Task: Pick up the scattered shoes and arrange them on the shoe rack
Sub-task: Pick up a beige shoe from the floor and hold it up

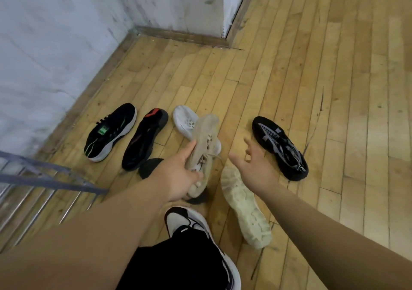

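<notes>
The left hand [178,175] was closed around a beige knit lace-up sneaker [204,149], gripping it near the laces and holding it off the wooden plank floor [334,89]. That shoe's long axis ran nearly straight away from the person, one end rising past a white knit sneaker [184,119] on the floor behind it, which end was the toe I could not tell. The right hand [254,167] was empty, fingers spread and palm turned inward, hovering between the held shoe and a black mesh sneaker with grey markings [279,148].

That black mesh shoe lay on a diagonal, one end far-left and the other near-right. Below the right hand a cream sneaker flipped sole-up [245,209] also lay on a diagonal. To the left, 2 dark shoes sat side by side, both slanting toward the far right: a black sneaker with green accents and a white sole [110,132], and a black sneaker with a red patch [145,139]. The grey metal shoe rack [51,178] stood at the lower left, beside the white wall [55,44].
</notes>
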A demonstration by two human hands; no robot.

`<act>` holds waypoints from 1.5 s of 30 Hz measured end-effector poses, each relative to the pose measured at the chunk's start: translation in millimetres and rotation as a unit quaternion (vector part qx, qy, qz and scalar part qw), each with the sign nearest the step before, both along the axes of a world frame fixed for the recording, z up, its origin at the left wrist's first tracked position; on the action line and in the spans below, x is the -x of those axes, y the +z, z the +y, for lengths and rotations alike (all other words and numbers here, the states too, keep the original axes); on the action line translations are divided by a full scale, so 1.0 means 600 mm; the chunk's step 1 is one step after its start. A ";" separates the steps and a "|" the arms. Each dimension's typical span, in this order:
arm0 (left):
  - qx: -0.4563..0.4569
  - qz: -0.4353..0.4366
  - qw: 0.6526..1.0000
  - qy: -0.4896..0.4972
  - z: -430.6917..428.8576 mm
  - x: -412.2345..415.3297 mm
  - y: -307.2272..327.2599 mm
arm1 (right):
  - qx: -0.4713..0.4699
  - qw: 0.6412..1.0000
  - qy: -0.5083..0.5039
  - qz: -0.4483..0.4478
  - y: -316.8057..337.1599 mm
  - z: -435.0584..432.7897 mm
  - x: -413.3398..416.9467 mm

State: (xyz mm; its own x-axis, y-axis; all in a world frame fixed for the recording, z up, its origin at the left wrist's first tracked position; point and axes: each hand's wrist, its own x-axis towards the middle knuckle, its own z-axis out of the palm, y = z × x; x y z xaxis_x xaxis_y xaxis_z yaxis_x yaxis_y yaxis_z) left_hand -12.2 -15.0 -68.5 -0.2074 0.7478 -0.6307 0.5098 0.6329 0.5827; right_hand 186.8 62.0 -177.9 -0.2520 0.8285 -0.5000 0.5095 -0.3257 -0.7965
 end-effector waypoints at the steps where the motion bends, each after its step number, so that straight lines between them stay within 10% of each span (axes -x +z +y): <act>1: 0.013 0.012 1.000 0.008 -0.005 0.013 -0.003 | -0.011 0.994 0.082 -0.076 -0.026 -0.019 -0.012; 5: 0.055 0.054 0.997 0.016 -0.018 0.042 -0.008 | -0.007 0.915 0.314 -0.253 -0.110 -0.096 -0.047; 8: 0.060 0.040 0.997 0.028 -0.016 0.044 -0.010 | -0.041 0.917 0.294 -0.266 -0.116 -0.104 -0.043; 12: 0.052 0.009 0.998 0.033 -0.008 0.041 -0.013 | 0.137 0.985 0.105 0.015 -0.091 -0.046 -0.049; 15: 0.048 -0.002 0.998 0.027 -0.004 0.040 -0.014 | 0.294 0.921 -0.108 0.229 -0.071 -0.011 -0.060; 23: 0.050 -0.004 0.999 0.019 -0.005 0.037 -0.010 | 0.319 0.880 -0.162 0.312 -0.058 -0.003 -0.053; 39: 0.054 0.014 0.998 -0.003 -0.009 0.037 -0.008 | 0.162 0.986 -0.031 0.028 -0.060 0.001 -0.071; 45: 0.041 0.017 0.999 0.007 -0.010 0.039 -0.008 | -0.137 0.962 0.047 -0.231 -0.075 0.032 -0.065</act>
